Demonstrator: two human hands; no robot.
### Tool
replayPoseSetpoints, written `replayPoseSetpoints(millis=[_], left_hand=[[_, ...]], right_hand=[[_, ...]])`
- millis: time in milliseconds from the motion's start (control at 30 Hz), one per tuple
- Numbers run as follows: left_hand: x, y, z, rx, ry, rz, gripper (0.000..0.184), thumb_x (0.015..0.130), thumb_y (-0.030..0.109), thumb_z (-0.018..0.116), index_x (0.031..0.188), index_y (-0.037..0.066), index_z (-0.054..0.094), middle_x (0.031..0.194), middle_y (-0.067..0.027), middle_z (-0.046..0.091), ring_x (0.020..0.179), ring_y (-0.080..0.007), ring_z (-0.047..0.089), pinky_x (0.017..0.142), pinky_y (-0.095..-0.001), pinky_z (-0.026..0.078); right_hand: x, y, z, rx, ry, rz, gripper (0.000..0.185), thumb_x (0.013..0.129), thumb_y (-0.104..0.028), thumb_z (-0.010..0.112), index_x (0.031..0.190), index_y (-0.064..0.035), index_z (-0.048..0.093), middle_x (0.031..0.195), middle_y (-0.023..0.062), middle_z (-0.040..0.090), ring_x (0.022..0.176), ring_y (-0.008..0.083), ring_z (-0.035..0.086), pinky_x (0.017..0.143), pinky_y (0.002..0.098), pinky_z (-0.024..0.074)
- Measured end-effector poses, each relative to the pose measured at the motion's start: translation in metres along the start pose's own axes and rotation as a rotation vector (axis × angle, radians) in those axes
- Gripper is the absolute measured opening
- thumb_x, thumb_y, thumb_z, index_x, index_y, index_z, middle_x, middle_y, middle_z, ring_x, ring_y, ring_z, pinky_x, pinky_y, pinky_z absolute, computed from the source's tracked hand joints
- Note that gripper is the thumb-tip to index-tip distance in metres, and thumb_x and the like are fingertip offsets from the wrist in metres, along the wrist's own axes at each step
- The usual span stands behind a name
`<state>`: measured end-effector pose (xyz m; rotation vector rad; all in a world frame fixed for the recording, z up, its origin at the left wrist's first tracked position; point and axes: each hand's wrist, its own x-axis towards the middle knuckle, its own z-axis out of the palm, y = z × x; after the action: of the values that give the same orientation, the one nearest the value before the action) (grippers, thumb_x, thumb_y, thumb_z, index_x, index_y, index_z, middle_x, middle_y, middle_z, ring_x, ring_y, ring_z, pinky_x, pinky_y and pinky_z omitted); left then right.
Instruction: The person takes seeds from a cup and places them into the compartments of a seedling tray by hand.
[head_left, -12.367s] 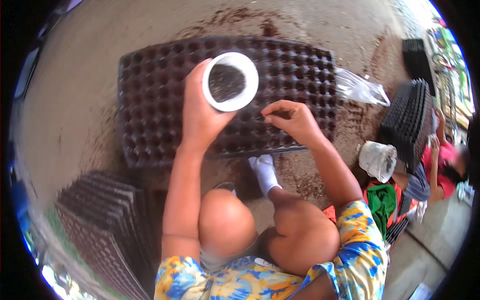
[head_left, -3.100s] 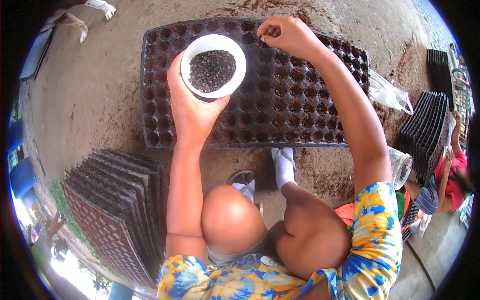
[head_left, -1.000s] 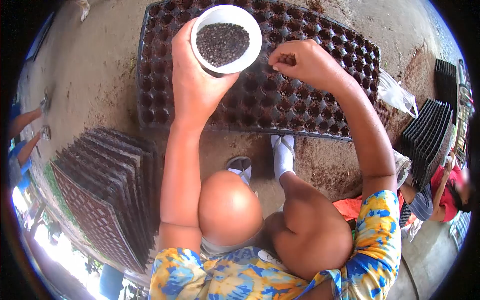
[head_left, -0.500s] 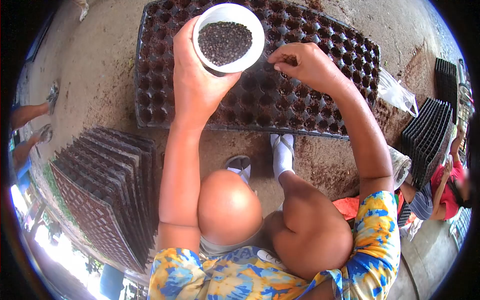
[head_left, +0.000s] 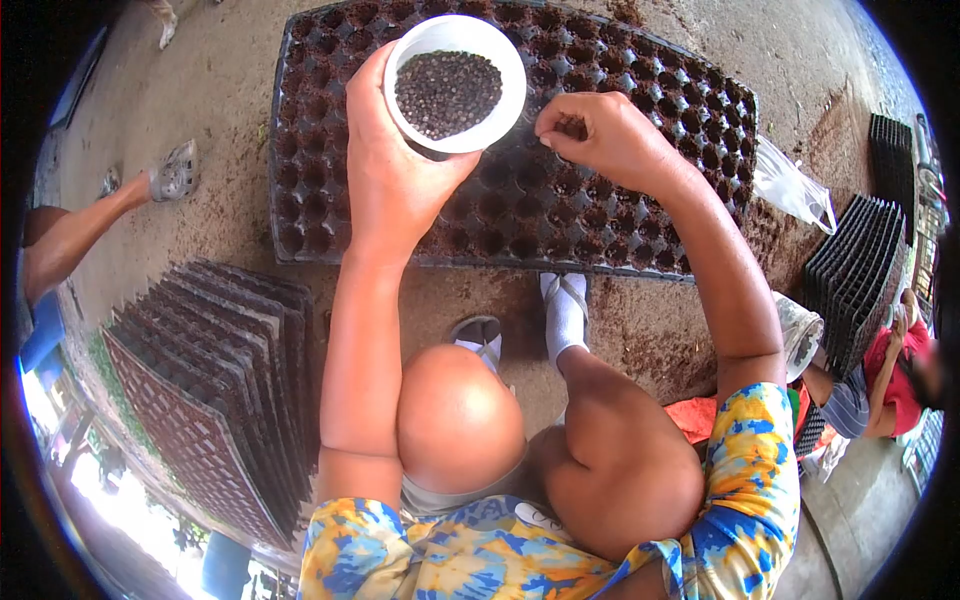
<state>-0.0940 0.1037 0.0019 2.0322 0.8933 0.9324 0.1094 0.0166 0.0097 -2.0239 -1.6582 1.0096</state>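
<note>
My left hand is wrapped round a white plastic cup, tilted so that its opening faces me. Small dark round seeds lie inside the cup. To the right of the cup, my right hand hovers over the tray with thumb and forefinger pinched together. Whatever is between those fingertips is too small to make out. Below both hands lies a black seedling tray, with rows of round cells holding brown soil; the cup and my left hand hide part of it.
Stacked seedling trays stand at my left, and more black trays at the right. A clear plastic bag lies by the tray's right end. Someone in a red shirt sits at far right; another person's leg shows at left.
The person at left has stepped closer to the tray. My left hand and the cup have dropped slightly in view. My right hand stays over nearly the same cells, fingers still pinched.
</note>
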Motion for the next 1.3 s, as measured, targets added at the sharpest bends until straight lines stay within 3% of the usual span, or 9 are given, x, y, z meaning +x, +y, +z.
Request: replayPoseSetpoints(millis=[500, 633, 733, 767, 867, 933, 1100, 1233, 1300], left_hand=[[0.000, 0.001, 0.001, -0.013, -0.004, -0.006, 0.092, 0.060, 0.004, 0.087, 0.135, 0.002, 0.035, 0.124, -0.0142, 0.054, 0.114, -0.0225, 0.055, 0.100, -0.0354, 0.044], [0.000, -0.001, 0.001, 0.004, 0.009, 0.008, 0.091, 0.059, 0.005, 0.087, 0.134, 0.003, 0.036, 0.124, -0.0140, 0.055, 0.114, -0.0223, 0.056, 0.099, -0.0351, 0.044], [0.000, 0.004, 0.003, -0.006, -0.004, -0.036, 0.090, 0.059, 0.005, 0.087, 0.134, 0.003, 0.038, 0.124, -0.0139, 0.055, 0.114, -0.0231, 0.056, 0.098, -0.0354, 0.045], [0.000, 0.005, 0.005, 0.010, -0.022, -0.026, 0.090, 0.059, 0.005, 0.087, 0.133, 0.003, 0.038, 0.124, -0.0140, 0.055, 0.114, -0.0236, 0.056, 0.098, -0.0355, 0.045], [0.000, 0.012, 0.013, 0.024, -0.094, 0.055, 0.090, 0.056, 0.004, 0.087, 0.133, 0.004, 0.039, 0.128, -0.0152, 0.052, 0.119, -0.0270, 0.053, 0.100, -0.0365, 0.043], [-0.001, 0.017, 0.018, -0.016, -0.116, 0.146, 0.090, 0.055, 0.002, 0.086, 0.132, 0.004, 0.040, 0.131, -0.0152, 0.050, 0.121, -0.0284, 0.051, 0.102, -0.0370, 0.042], [-0.001, 0.014, 0.016, -0.021, -0.107, 0.102, 0.091, 0.055, 0.004, 0.087, 0.132, 0.005, 0.040, 0.128, -0.0148, 0.053, 0.117, -0.0290, 0.054, 0.099, -0.0373, 0.045], [-0.001, 0.008, 0.013, 0.025, -0.058, 0.046, 0.087, 0.059, 0.009, 0.088, 0.131, 0.005, 0.041, 0.123, -0.0140, 0.056, 0.112, -0.0255, 0.058, 0.095, -0.0355, 0.047], [-0.001, 0.005, 0.009, 0.028, -0.035, 0.018, 0.087, 0.059, 0.009, 0.088, 0.132, 0.005, 0.040, 0.123, -0.0141, 0.057, 0.112, -0.0246, 0.058, 0.095, -0.0352, 0.047]], right_hand=[[-0.002, -0.001, 0.001, 0.032, -0.004, -0.025, 0.019, 0.081, -0.006, 0.067, 0.100, -0.0028, 0.068, 0.091, 0.0109, 0.072, 0.086, 0.0191, 0.070, 0.079, 0.0327, 0.0551], [-0.010, -0.006, 0.009, 0.102, -0.013, -0.160, 0.017, 0.079, -0.011, 0.068, 0.096, -0.0048, 0.067, 0.083, 0.0131, 0.070, 0.079, 0.0264, 0.070, 0.072, 0.0356, 0.0545], [-0.015, -0.034, -0.013, 0.131, 0.135, -0.161, 0.017, 0.079, -0.013, 0.069, 0.094, -0.0049, 0.067, 0.081, 0.0130, 0.069, 0.078, 0.0279, 0.069, 0.071, 0.0359, 0.0550], [-0.014, -0.044, -0.022, 0.043, 0.208, -0.288, 0.013, 0.081, -0.007, 0.068, 0.093, -0.0038, 0.069, 0.088, 0.0078, 0.069, 0.078, 0.0198, 0.068, 0.069, 0.0331, 0.0544], [0.003, -0.052, -0.019, -0.378, 0.189, -0.439, 0.013, 0.077, -0.008, 0.067, 0.089, -0.0030, 0.068, 0.088, 0.0087, 0.068, 0.082, 0.0238, 0.067, 0.069, 0.0347, 0.0543], [0.015, -0.057, -0.006, -0.595, 0.031, -0.348, 0.010, 0.074, -0.006, 0.064, 0.083, -0.0015, 0.066, 0.089, 0.0148, 0.066, 0.085, 0.0290, 0.067, 0.071, 0.0380, 0.0546], [0.020, -0.059, -0.005, -0.510, 0.120, -0.450, 0.013, 0.073, -0.005, 0.064, 0.084, 0.0005, 0.065, 0.081, 0.0148, 0.067, 0.075, 0.0306, 0.066, 0.067, 0.0374, 0.0538], [0.004, -0.059, -0.027, -0.056, 0.212, -0.383, 0.010, 0.076, -0.008, 0.061, 0.083, -0.0030, 0.065, 0.076, 0.0148, 0.066, 0.071, 0.0292, 0.067, 0.063, 0.0388, 0.0516], [-0.012, -0.050, -0.025, 0.078, 0.149, -0.258, 0.013, 0.078, -0.004, 0.062, 0.090, -0.0011, 0.066, 0.076, 0.0104, 0.066, 0.067, 0.0166, 0.062, 0.062, 0.0306, 0.0503]])
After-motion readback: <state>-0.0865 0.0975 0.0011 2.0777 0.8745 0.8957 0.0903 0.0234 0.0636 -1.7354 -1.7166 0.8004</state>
